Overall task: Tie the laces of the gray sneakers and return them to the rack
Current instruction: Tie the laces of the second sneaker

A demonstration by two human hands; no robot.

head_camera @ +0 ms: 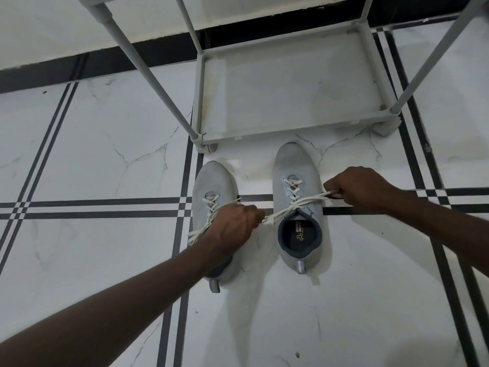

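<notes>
Two gray sneakers stand side by side on the floor, toes toward the rack. The right sneaker (pixel 295 168) has white laces (pixel 304 202) stretched taut across its tongue. My left hand (pixel 232 229) pinches one lace end to the shoe's left, above the left sneaker (pixel 211 181). My right hand (pixel 362 189) grips the other end to the shoe's right. The left sneaker's laces (pixel 203 226) lie loose, and my left forearm hides part of its opening.
A gray tube-frame shoe rack (pixel 291 129) stands just beyond the toes, its bottom shelf bare. Its slanted posts (pixel 148 78) rise at left and right. White marble floor tiles with black stripes (pixel 105 207) spread all around.
</notes>
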